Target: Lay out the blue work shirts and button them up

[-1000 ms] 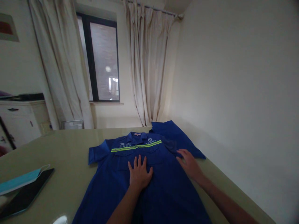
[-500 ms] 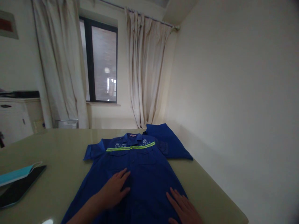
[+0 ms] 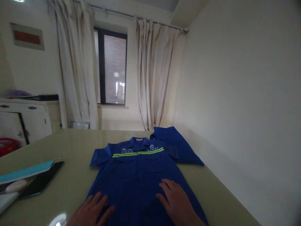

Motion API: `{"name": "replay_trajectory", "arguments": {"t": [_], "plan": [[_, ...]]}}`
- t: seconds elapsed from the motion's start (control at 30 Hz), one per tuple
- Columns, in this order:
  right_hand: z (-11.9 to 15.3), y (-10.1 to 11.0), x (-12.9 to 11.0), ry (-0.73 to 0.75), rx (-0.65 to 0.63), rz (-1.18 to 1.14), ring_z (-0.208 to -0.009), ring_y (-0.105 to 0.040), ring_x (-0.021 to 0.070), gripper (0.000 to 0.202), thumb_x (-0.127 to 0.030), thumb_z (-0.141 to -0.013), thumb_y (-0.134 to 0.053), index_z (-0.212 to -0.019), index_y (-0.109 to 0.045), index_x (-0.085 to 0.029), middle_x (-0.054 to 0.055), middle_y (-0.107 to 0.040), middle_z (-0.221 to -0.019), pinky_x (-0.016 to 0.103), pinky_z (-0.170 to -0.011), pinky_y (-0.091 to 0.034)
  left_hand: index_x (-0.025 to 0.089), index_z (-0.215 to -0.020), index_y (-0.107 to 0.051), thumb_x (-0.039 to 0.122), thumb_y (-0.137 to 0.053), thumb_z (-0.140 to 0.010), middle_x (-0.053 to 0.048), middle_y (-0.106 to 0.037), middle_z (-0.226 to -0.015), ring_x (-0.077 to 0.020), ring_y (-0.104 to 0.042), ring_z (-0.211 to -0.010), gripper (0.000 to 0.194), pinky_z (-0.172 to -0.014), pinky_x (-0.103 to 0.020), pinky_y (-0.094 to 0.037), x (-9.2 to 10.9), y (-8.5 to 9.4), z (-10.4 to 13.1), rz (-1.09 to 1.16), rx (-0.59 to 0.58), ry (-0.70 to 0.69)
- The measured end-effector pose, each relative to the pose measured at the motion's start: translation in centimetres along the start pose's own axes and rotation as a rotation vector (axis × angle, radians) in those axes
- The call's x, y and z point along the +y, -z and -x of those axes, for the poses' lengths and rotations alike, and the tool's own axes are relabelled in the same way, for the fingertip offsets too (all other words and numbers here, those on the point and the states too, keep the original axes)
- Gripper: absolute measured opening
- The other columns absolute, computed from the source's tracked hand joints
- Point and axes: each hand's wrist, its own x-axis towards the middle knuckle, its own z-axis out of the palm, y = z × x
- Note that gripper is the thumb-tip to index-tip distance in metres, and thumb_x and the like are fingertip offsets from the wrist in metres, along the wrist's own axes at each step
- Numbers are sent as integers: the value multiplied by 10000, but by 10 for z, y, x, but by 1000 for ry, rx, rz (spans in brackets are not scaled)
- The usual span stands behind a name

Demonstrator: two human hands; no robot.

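A blue short-sleeved work shirt (image 3: 138, 169) with a yellow-green reflective chest stripe lies flat, front up, on the pale green table (image 3: 75, 147). My left hand (image 3: 92, 211) rests palm down on the shirt's lower left edge, fingers spread. My right hand (image 3: 175, 202) presses flat on the lower right part of the shirt. Neither hand holds anything. A second blue garment (image 3: 176, 144), folded, lies beyond the shirt's right sleeve by the wall.
A dark tablet (image 3: 41, 182) with a light blue face mask (image 3: 25, 171) on it sits at the table's left side. A white cabinet (image 3: 28, 121) stands at the left. Curtains (image 3: 152, 78) flank a dark window behind. A plain wall runs close along the right.
Both hands have slid down the shirt toward me, from the chest to the lower part. The left hand moved out to the left edge. The view has shifted slightly.
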Motion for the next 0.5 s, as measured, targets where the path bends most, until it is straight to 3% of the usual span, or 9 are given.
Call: {"name": "replay_trajectory", "arguments": {"t": [0.07,0.13,0.2,0.27,0.37,0.5], "plan": [[-38,-3,-29,37,3,-73,-1309,-568,305,451,-553,-994,-523,-1335,-649,-286,69,-593,-1455,455,-1106,-442,286,-1302,-660,502,-459,-908,-74,-672,-1368,-325,-564,-1324,492,-1121,-494,-436,8,28,-41,41,129,69],[-71,-17,-48,17,-6,-119,-1369,-519,304,489,-519,-991,-547,-1395,-610,-250,91,-526,-1522,450,-1134,-415,106,-1353,-587,454,-327,-964,-198,-619,-1388,-353,-555,-1304,583,-1084,-505,-436,10,44,-84,16,317,307],[-94,-38,-52,-22,-47,-146,-1419,-465,309,536,-473,-981,-574,-1448,-564,-210,117,-476,-1560,457,-1170,-373,26,-1363,-545,414,-293,-970,-277,-489,-1492,-407,-498,-1338,606,-1039,-537,-430,4,46,-119,-30,448,580],[-104,-58,-47,-53,-80,-172,-1452,-422,302,552,-431,-983,-566,-1480,-531,-194,121,-452,-1574,465,-1198,-330,21,-1306,-581,404,-326,-955,-303,-478,-1484,-432,-467,-1350,579,-1028,-559,-401,-8,39,-141,-44,444,724],[-102,-75,-34,-69,-86,-226,-1470,-397,281,541,-414,-977,-555,-1482,-532,-223,86,-455,-1576,456,-1223,-291,92,-1214,-631,410,-351,-945,-261,-604,-1350,-429,-495,-1313,502,-1026,-595,-363,-30,27,-151,-16,353,688],[-97,-77,-28,-83,-104,-260,-1470,-396,282,558,-420,-949,-582,-1474,-545,-234,69,-460,-1575,447,-1227,-287,181,-1223,-575,436,-321,-984,-174,-698,-1214,-380,-626,-1162,432,-979,-571,-426,-52,22,-151,74,376,602]]}}
